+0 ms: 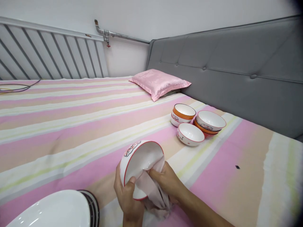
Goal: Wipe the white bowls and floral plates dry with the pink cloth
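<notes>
My left hand (127,197) grips a white bowl (139,159) with a red rim, tilted on its side so its inside faces right. My right hand (167,181) pinches a pale pink cloth (153,192) and presses it into the bowl's inside. Both hands are closed, low in the middle of the view, above a striped pink bedsheet (78,126).
Further right on the sheet sit more bowls: a single white one (190,134), an orange-and-white stack (183,114) and another stack (210,122). A pile of white plates (59,209) lies bottom left. A pink pillow (159,82) rests by the grey headboard (236,72).
</notes>
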`<action>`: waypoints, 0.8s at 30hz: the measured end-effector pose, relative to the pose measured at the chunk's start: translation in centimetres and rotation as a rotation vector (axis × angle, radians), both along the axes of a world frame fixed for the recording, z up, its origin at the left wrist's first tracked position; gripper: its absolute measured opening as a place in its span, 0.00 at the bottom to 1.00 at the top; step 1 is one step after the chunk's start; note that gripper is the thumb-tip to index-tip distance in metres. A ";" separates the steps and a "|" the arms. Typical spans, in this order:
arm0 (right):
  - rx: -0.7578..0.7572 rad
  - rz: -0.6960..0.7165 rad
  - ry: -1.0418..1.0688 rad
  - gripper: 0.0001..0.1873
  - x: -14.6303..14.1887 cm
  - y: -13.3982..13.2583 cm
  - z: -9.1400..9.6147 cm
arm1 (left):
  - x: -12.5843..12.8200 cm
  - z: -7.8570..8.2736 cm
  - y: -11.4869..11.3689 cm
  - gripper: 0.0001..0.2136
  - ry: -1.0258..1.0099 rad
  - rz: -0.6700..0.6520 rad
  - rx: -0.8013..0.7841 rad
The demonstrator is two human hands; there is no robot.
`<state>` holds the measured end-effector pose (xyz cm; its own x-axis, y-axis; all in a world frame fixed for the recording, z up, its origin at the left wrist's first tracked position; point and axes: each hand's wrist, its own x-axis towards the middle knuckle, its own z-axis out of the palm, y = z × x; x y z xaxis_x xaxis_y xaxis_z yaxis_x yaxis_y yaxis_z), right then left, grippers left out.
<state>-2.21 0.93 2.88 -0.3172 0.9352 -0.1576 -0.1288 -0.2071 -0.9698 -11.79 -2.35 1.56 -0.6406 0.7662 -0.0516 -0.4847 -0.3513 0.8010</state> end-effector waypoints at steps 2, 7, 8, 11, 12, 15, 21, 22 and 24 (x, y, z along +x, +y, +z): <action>-0.016 0.047 0.006 0.24 0.0 -0.1 0.4 | -0.1 0.2 0.1 0.24 -0.026 -0.009 0.000; -0.093 0.250 0.068 0.25 1.2 -0.4 2.2 | 0.0 1.5 0.3 0.20 -0.081 0.018 0.018; -0.103 0.301 0.078 0.24 1.6 -0.3 2.5 | 0.0 1.7 0.3 0.20 -0.092 0.030 0.020; -0.108 0.398 0.013 0.21 3.3 0.1 3.3 | -0.1 2.0 0.6 0.20 -0.120 0.055 0.004; -0.105 0.394 -0.036 0.19 3.8 0.4 3.4 | -0.2 2.0 0.7 0.20 -0.122 0.072 -0.008; -0.110 0.253 -0.120 0.17 5.2 1.5 3.7 | -0.5 1.9 0.8 0.19 -0.118 0.121 -0.043; -0.074 -0.743 0.136 0.12 7.6 4.4 4.5 | -0.6 1.7 0.7 0.19 -0.114 0.085 -0.075; -0.034 -0.881 0.198 0.13 7.9 4.6 4.8 | -0.5 1.7 0.7 0.19 -0.117 0.085 -0.080; 0.029 -1.050 0.290 0.13 7.8 4.7 5.3 | -0.3 1.7 0.7 0.17 -0.118 0.085 -0.096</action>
